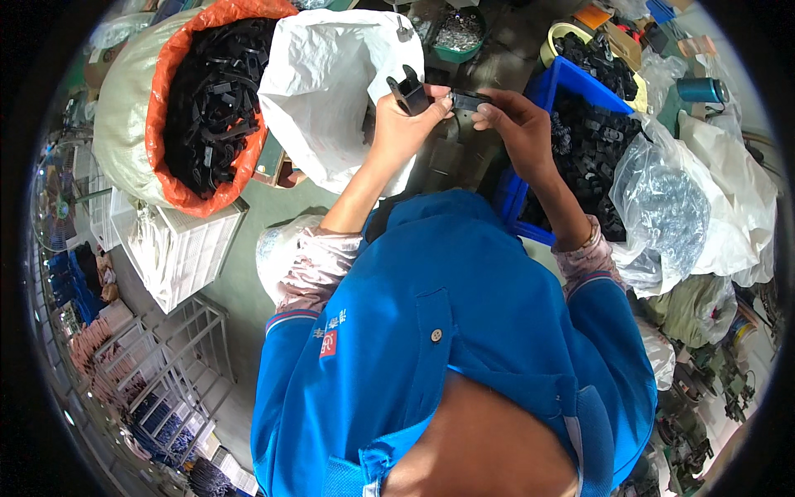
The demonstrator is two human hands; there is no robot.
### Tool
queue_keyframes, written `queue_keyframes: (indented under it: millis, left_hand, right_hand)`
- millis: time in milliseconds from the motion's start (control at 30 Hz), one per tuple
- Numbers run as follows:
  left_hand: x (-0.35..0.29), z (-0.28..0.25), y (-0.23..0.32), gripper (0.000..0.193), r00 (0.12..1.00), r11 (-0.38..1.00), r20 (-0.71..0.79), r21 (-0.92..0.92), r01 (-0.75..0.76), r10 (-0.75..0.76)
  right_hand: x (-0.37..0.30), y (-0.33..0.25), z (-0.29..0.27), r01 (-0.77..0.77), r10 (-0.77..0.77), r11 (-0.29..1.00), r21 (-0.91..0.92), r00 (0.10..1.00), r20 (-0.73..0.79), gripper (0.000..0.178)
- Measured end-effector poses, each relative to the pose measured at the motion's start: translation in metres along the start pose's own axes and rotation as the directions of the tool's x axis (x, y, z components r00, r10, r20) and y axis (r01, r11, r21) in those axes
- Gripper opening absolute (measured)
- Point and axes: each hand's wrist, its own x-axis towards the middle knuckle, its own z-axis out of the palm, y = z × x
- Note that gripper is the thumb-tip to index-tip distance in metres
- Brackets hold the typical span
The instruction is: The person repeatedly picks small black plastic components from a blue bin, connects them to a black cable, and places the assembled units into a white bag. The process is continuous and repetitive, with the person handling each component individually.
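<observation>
My left hand [403,128] is closed around a black plastic part [409,93] with upright prongs. Its thumb and fingertip also reach a small dark rectangular piece [469,101]. From the other side, my right hand [523,131] pinches that piece between thumb and fingers. Both hands are raised in front of me, just beyond the white sack [310,83] and short of the blue crate [540,87]. Fingers cover parts of both pieces, so I cannot tell whether the two are joined.
To the left, a large woven sack with an orange rim [157,124] holds many black parts. The blue crate is full of black parts too. Beyond it stands a yellow tub [550,51]; a green bowl of small metal pieces [451,56] is ahead. Clear plastic bags [662,215] lie right.
</observation>
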Motion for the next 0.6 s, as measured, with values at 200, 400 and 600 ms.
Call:
queue_keyframes:
  millis: [200,400,600]
  left_hand:
    - [0.003,-0.001,0.012,0.048,0.987,0.966,0.062,-0.201,0.160,-0.150]
    - [-0.007,-0.007,0.015,0.038,0.920,0.916,0.340,-0.275,0.293,-0.193]
    - [-0.014,-0.001,0.016,0.040,0.865,0.927,0.459,-0.195,0.321,-0.203]
  right_hand:
    - [0.003,-0.007,-0.019,-0.176,0.173,0.951,0.253,0.984,0.036,0.027]
    - [0.021,-0.018,-0.047,-0.083,0.068,0.974,0.211,0.995,0.078,0.033]
    - [0.030,-0.027,-0.052,-0.062,0.050,0.994,0.091,0.989,0.137,0.032]
